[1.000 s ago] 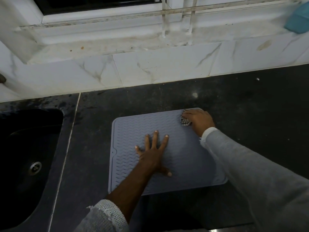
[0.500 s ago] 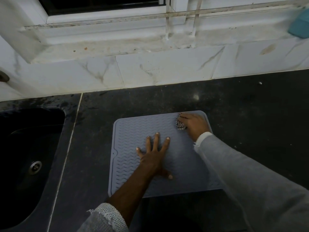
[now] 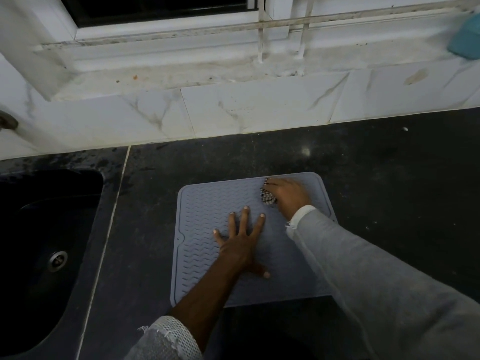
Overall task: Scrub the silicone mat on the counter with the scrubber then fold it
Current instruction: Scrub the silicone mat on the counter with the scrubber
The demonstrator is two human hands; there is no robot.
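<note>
A grey ribbed silicone mat lies flat on the dark counter. My left hand presses on the mat's middle with its fingers spread straight. My right hand is at the mat's far right corner and grips a metal mesh scrubber, which sits on the mat surface. The right sleeve hides the mat's right edge.
A dark sink with a metal drain is sunk into the counter on the left. White marble tiles and a window ledge run along the back. A teal object rests on the ledge at far right.
My right hand has slid the scrubber a little to the left and toward me along the mat's far part. The left hand stays pressed in place.
</note>
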